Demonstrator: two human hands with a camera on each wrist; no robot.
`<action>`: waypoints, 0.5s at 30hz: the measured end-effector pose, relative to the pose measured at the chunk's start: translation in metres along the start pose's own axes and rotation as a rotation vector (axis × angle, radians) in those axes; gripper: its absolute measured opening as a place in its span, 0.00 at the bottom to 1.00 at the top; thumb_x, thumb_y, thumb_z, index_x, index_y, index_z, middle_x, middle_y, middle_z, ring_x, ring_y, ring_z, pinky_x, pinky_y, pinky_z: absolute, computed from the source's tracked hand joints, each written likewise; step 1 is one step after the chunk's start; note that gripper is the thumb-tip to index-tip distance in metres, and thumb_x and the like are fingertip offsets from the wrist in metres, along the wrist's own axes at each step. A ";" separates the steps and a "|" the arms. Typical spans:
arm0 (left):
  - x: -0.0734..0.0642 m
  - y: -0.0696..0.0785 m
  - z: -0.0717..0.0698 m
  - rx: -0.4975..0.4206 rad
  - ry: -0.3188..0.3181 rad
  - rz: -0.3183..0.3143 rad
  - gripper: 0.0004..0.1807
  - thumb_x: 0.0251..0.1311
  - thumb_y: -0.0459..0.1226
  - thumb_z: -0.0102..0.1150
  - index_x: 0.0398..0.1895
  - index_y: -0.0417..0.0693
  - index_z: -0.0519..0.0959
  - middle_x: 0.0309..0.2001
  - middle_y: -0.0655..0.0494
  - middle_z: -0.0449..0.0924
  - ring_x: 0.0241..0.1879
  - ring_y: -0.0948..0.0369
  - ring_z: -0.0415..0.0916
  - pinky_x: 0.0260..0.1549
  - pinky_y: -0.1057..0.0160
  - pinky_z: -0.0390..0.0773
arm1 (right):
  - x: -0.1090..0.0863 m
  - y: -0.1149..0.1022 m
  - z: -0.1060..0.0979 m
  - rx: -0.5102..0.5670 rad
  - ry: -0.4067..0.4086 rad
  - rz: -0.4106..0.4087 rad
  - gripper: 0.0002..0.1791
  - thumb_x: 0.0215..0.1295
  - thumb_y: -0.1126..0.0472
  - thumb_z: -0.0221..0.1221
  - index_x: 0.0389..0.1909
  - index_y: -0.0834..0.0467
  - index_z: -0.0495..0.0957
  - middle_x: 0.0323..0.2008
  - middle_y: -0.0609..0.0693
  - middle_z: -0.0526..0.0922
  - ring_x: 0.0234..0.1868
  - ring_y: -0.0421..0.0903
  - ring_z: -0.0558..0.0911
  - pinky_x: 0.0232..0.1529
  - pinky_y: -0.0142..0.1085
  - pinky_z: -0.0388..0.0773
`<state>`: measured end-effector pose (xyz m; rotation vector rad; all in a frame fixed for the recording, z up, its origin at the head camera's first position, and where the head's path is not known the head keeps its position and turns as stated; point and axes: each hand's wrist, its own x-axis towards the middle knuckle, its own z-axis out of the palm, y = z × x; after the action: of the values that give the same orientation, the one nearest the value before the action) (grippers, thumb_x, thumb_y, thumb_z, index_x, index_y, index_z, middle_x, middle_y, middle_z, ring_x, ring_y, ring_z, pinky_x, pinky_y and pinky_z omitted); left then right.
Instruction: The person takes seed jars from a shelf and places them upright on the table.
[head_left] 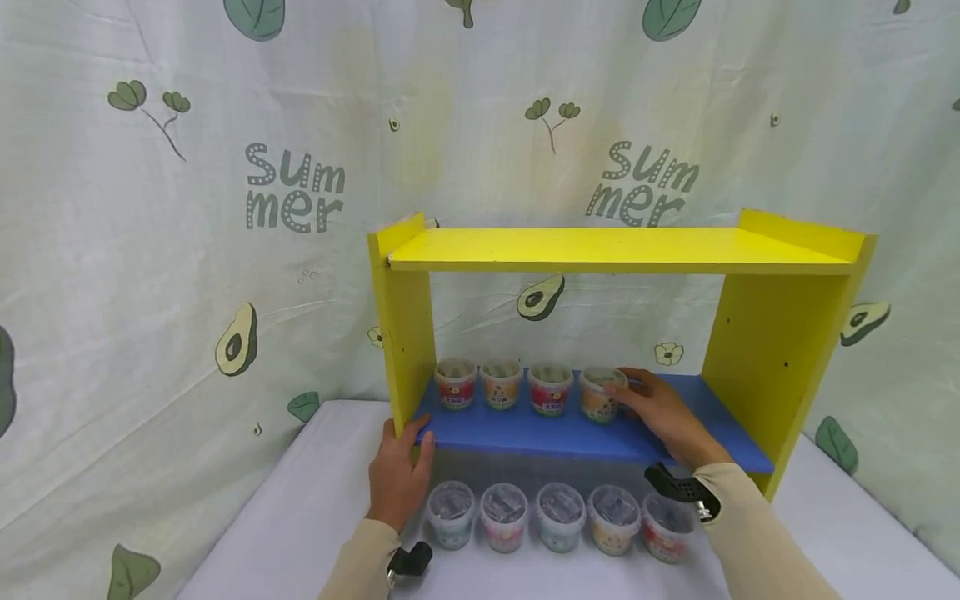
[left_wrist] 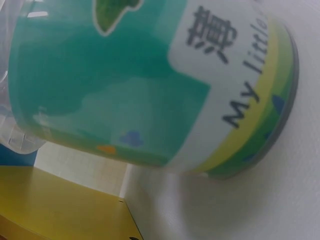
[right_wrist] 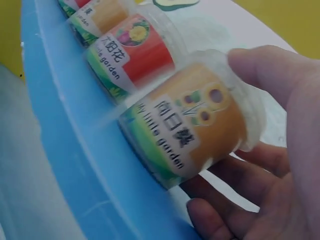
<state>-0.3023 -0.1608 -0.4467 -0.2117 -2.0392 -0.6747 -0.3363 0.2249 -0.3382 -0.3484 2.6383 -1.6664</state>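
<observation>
On the blue shelf board [head_left: 517, 432], my right hand [head_left: 663, 414] holds a small plastic cup [right_wrist: 187, 125] with an orange sunflower label. Its thumb lies at the clear rim, and the other fingers come round the far side. The cup stands at the right end of a row, beside a red-labelled cup [head_left: 550, 390]. My left hand [head_left: 399, 479] grips the front edge of the yellow side panel [head_left: 405, 333], low down at the left corner of the shelf unit. A teal-labelled cup [left_wrist: 110, 90] fills much of the left wrist view.
Further left on the board stand another orange cup [head_left: 501, 383] and a red cup [head_left: 455, 384]. Several lidded cups line the white table [head_left: 285, 508] in front, including a pink one [head_left: 504, 518]. A yellow top board [head_left: 592, 248] spans above; a printed curtain [head_left: 187, 275] hangs behind.
</observation>
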 end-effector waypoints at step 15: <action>0.003 0.003 -0.003 0.007 -0.028 -0.025 0.18 0.64 0.48 0.50 0.53 0.54 0.77 0.46 0.45 0.69 0.38 0.51 0.76 0.34 0.48 0.77 | -0.025 -0.002 0.007 0.326 0.345 -0.168 0.29 0.63 0.43 0.53 0.51 0.64 0.69 0.38 0.50 0.78 0.36 0.42 0.81 0.38 0.38 0.78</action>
<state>-0.3008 -0.1602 -0.4416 -0.1931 -2.0741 -0.6828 -0.3112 0.2226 -0.3426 -0.3050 2.5392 -2.3609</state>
